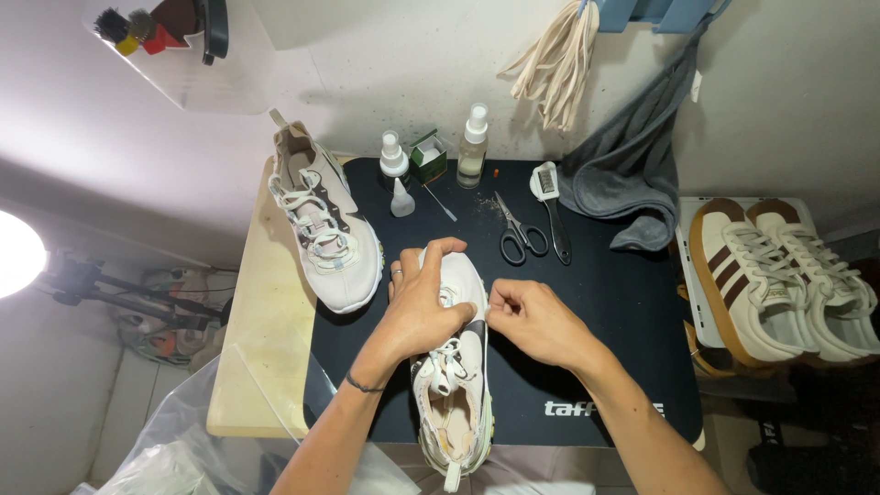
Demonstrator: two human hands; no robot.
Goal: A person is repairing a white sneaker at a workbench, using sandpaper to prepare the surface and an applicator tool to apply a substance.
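Hands meet over a pale cream and white running shoe (456, 385) that lies lengthwise on the black rubber mat (605, 302) covering most of the light wooden counter (261, 330), its toe pointing away from the person and its heel hanging near the front edge. The left hand (422, 307) lies across the toe and forefoot, its grip clenched over the upper, a ring on one finger and a thin dark band at the wrist. The right hand (532, 319) sits just beside the shoe's right flank, fingertips pinched together against the edge of the upper; whether that grip actually holds a lace or only presses the fabric I cannot tell from here. The matching second shoe (325, 229) stands well apart at the back left, half on the bare wood, laces loose. Along the back of the mat stand two small clear spray bottles (473, 147), a little green box (428, 156) and a small dropper bottle (401, 199). Black-handled scissors (520, 234) lie near a black-handled brush (550, 206), and a grey towel (632, 174) hangs down onto the mat's far right corner. Off to the right, a pair of cream sneakers with brown stripes (779, 275) rests on a white tray (689, 266).
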